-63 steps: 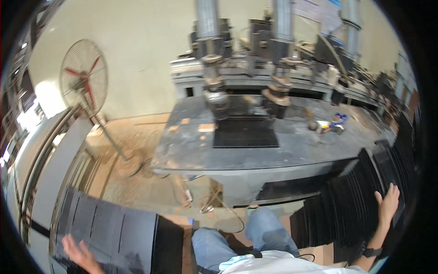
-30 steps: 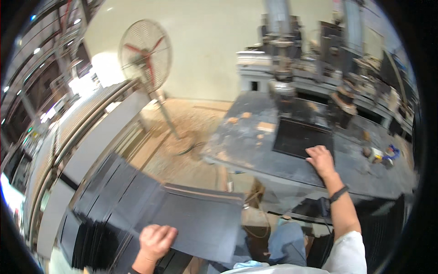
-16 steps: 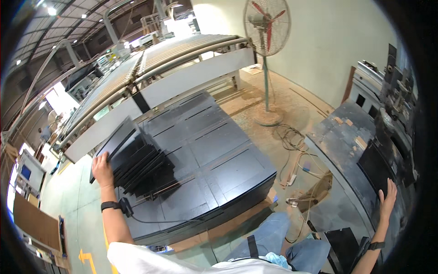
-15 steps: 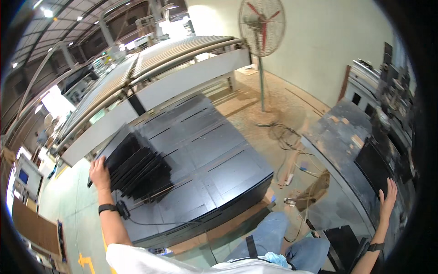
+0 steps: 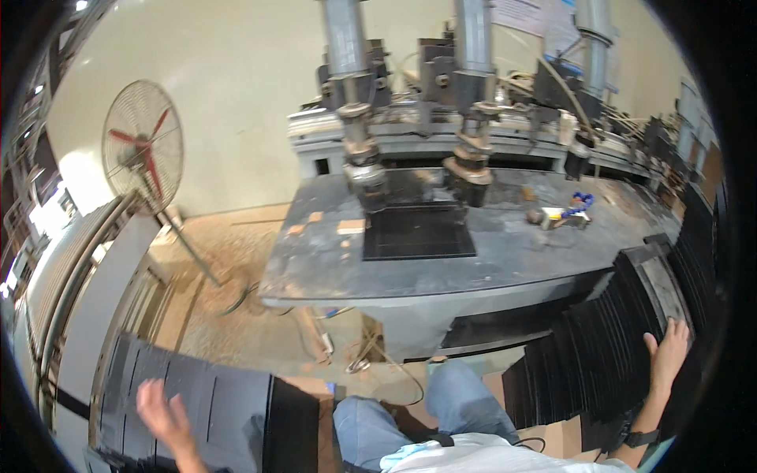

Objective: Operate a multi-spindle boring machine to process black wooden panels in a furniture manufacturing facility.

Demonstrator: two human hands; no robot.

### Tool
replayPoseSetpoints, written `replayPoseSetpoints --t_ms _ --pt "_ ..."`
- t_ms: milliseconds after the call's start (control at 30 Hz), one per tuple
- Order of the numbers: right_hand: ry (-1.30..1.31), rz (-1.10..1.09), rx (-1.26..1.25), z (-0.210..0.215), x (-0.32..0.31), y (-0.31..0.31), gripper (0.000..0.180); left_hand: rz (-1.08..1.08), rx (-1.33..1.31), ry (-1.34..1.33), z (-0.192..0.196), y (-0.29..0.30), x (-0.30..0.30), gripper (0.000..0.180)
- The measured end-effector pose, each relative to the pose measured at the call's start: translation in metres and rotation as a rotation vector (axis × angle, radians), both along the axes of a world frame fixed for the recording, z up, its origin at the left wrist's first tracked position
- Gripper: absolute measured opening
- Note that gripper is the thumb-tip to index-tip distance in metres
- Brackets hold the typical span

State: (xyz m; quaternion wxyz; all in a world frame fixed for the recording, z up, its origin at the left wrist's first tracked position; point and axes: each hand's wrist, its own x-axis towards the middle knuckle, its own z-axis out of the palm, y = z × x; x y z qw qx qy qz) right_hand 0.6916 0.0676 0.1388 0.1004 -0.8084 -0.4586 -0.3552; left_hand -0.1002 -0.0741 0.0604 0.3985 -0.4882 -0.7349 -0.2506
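Observation:
My left hand (image 5: 165,418) is raised over the flat stack of dark grey panels (image 5: 229,394) at the lower left, fingers apart and holding nothing. On the right, my right hand (image 5: 670,353) reaches out with extended fingers at a long row of black panels (image 5: 583,355) standing on edge. Its fingertips lie by a panel with a grey face (image 5: 662,285); whether they touch it I cannot tell. One flat black panel (image 5: 419,240) rests on the grey machine table (image 5: 520,252) in front of me, partly beneath the machine heads.
Vertical machine heads (image 5: 364,169) hang over the table. Small wood offcuts (image 5: 351,226) and a blue jointed hose (image 5: 582,201) sit on it. A pedestal fan (image 5: 143,146) stands at the left beside a roller conveyor (image 5: 59,276). Cables (image 5: 386,363) cross the floor near my knees.
My view has turned right, from the panel stack to the machine table. The left hand has come away from the fanned black panels. My right hand is now by the upright panel row.

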Motion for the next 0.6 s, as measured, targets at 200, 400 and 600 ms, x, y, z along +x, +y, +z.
replayPoseSetpoints --t_ms 200,400,600 --pt "-0.097 0.255 0.052 0.015 -0.070 -0.011 0.049 -0.957 -0.291 -0.124 -0.020 0.315 0.188 0.040" --pt "-0.085 0.792 0.070 0.038 -0.157 0.056 0.041 -0.673 -0.600 -0.272 -0.084 0.446 0.281 0.080" --pt "0.041 1.254 -0.061 -0.008 -0.216 0.196 0.046 -0.792 -0.386 -0.160 -0.080 0.374 0.279 0.061"
